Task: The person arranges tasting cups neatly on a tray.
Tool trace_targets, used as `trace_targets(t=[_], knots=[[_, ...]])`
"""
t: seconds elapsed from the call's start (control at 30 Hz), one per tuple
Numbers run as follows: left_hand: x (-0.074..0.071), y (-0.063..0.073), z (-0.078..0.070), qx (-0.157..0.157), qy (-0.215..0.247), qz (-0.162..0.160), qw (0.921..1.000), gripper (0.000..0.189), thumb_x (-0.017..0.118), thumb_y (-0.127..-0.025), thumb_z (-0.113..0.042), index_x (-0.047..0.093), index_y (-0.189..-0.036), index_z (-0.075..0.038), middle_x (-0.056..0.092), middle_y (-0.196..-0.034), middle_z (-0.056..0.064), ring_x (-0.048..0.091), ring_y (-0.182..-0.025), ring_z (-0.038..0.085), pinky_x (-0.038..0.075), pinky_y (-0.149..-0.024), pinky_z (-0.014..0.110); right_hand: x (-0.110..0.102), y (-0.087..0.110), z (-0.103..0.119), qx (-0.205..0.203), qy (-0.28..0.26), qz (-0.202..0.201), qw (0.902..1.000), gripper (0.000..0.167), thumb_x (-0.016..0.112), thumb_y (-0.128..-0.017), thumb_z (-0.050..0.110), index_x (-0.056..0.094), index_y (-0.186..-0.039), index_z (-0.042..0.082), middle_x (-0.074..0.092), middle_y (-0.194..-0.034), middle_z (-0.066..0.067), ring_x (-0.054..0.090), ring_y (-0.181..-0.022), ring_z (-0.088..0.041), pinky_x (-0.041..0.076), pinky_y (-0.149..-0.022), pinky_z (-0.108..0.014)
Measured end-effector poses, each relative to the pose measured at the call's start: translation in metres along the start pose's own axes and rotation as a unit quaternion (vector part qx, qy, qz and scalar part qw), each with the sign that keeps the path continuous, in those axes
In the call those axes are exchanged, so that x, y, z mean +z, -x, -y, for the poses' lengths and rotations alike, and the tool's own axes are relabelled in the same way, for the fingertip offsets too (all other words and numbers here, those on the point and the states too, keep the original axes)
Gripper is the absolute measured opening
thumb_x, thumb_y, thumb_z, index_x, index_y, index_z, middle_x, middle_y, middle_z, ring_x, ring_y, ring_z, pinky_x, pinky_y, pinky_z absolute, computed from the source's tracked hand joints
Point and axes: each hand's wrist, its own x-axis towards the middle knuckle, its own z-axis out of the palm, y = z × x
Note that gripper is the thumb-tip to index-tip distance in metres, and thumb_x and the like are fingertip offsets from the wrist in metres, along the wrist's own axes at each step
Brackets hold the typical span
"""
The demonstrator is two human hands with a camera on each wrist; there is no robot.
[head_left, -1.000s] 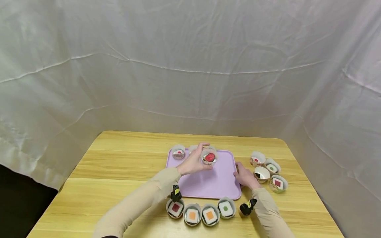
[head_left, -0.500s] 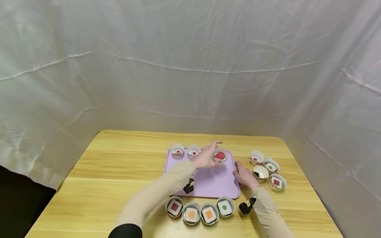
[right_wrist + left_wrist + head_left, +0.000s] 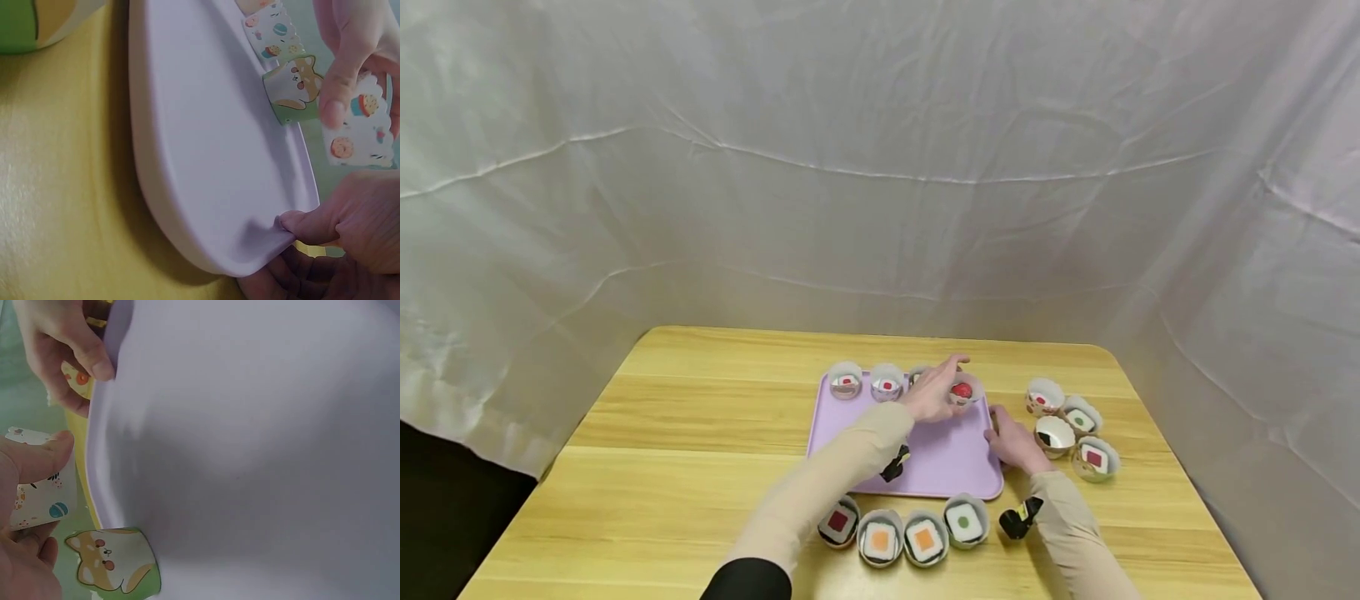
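Note:
My left hand (image 3: 931,394) holds a paper baking cup (image 3: 975,387) with a red, strawberry-like piece in it, over the far right corner of the lilac tray (image 3: 936,454). In the left wrist view the thumb and fingers grip this white printed cup (image 3: 40,503) by its sides, apart from the tray floor. My right hand (image 3: 1017,442) grips the tray's right rim; in the right wrist view its thumb (image 3: 306,225) lies over the rim, the fingers below. Along the tray's far edge stand a left cup (image 3: 846,381), a middle cup (image 3: 887,383) and a dog-print cup (image 3: 115,562), partly hidden from the head view.
Several cups with sushi-like pieces, one a green-dotted piece (image 3: 964,521), line the table's near side. To the right of the tray, several more cups cluster, including a red-square one (image 3: 1094,458). Pale cloth (image 3: 880,167) hangs behind the wooden table (image 3: 700,417).
My left hand has carried the strawberry cup rightward across the tray's far side to its right corner, uncovering the cups behind it. My right hand stays on the rim.

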Motion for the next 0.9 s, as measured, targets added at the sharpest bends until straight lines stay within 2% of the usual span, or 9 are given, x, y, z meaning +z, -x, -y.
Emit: trace_targets(t=[0.3, 0.4, 0.47, 0.63, 0.77, 0.9], knots=[[0.014, -0.007, 0.001, 0.001, -0.035, -0.008, 0.9994, 0.089, 0.084, -0.080, -0.014, 0.032, -0.152, -0.012, 0.058, -0.144, 0.007, 0.061, -0.126, 0.025, 0.046, -0.112, 0.038, 0.000, 0.000, -0.001, -0.004, 0.000, -0.003, 1.0000, 0.050, 0.047, -0.102, 0.010, 0.032, -0.146, -0.007, 0.061, -0.114, -0.038, 0.065, -0.066, -0.022, 0.056, -0.054, -0.033], [0.017, -0.007, 0.001, 0.007, -0.054, -0.008, 0.9985, 0.089, 0.084, -0.079, -0.014, 0.033, -0.152, -0.010, 0.056, -0.147, 0.009, 0.056, -0.133, 0.025, 0.040, -0.118, 0.038, 0.000, 0.001, -0.001, -0.008, 0.000, -0.005, 1.0000, 0.050, 0.048, -0.101, 0.009, 0.033, -0.146, -0.008, 0.061, -0.113, -0.039, 0.065, -0.066, -0.023, 0.056, -0.054, -0.033], [0.019, -0.006, 0.002, 0.011, -0.089, -0.010, 0.9960, 0.087, 0.084, -0.080, -0.017, 0.034, -0.151, -0.008, 0.055, -0.149, 0.009, 0.054, -0.136, 0.023, 0.032, -0.123, 0.038, 0.000, 0.001, -0.001, -0.009, 0.002, -0.007, 0.9999, 0.050, 0.048, -0.101, 0.009, 0.033, -0.145, -0.008, 0.062, -0.113, -0.039, 0.065, -0.067, -0.024, 0.055, -0.054, -0.033], [0.020, -0.005, 0.006, -0.009, -0.168, -0.021, 0.9856, 0.086, 0.084, -0.080, -0.030, 0.038, -0.149, -0.007, 0.058, -0.146, 0.005, 0.052, -0.139, 0.020, 0.021, -0.128, 0.039, 0.001, 0.000, 0.000, -0.012, 0.008, -0.009, 0.9999, 0.050, 0.048, -0.101, 0.010, 0.033, -0.146, -0.008, 0.062, -0.113, -0.039, 0.065, -0.067, -0.024, 0.055, -0.054, -0.032], [0.018, -0.004, 0.009, -0.024, -0.176, -0.033, 0.9835, 0.088, 0.085, -0.078, -0.041, 0.040, -0.148, -0.009, 0.058, -0.145, 0.005, 0.046, -0.141, 0.023, 0.017, -0.129, 0.040, 0.001, 0.000, -0.001, -0.009, 0.010, -0.005, 0.9999, 0.051, 0.047, -0.102, 0.010, 0.032, -0.147, -0.007, 0.061, -0.114, -0.039, 0.064, -0.064, -0.022, 0.055, -0.054, -0.032], [0.015, -0.002, 0.012, -0.024, -0.179, -0.049, 0.9823, 0.087, 0.084, -0.078, -0.046, 0.044, -0.145, -0.009, 0.058, -0.145, 0.002, 0.045, -0.141, 0.021, 0.017, -0.129, 0.039, 0.000, 0.000, -0.001, -0.008, 0.013, -0.001, 0.9999, 0.051, 0.046, -0.102, 0.010, 0.031, -0.147, -0.007, 0.061, -0.115, -0.039, 0.064, -0.066, -0.022, 0.055, -0.055, -0.033]])
